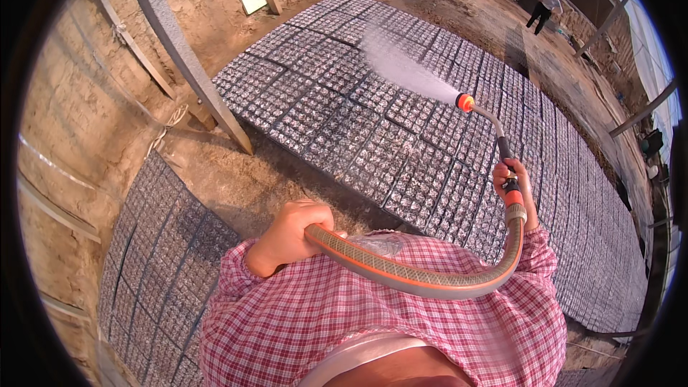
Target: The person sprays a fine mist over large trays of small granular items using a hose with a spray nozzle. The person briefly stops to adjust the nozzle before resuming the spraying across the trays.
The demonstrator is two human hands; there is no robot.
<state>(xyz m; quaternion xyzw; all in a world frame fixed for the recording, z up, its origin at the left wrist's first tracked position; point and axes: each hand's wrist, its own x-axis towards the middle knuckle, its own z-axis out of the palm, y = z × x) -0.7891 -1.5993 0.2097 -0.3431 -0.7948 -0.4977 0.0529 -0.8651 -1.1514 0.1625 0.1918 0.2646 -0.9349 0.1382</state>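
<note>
My right hand point(510, 177) is closed around the dark handle of a watering wand point(492, 118) with an orange and black spray head point(464, 102). A fan of water point(408, 70) leaves the head towards the upper left, over cell seedling trays point(371, 145) laid edge to edge on the ground. From the wand's lower end a grey and orange reinforced hose point(419, 279) curves across my checked smock. My left hand point(295, 234) grips this hose at the left, in front of my waist. What fills the tray cells is too small to tell.
Another block of trays point(156, 258) lies at the lower left, past a strip of bare soil point(226, 172). A concrete post point(188, 59) slants up at the left, by an earthen wall point(75, 91). Far off at the upper right stands a person point(545, 8).
</note>
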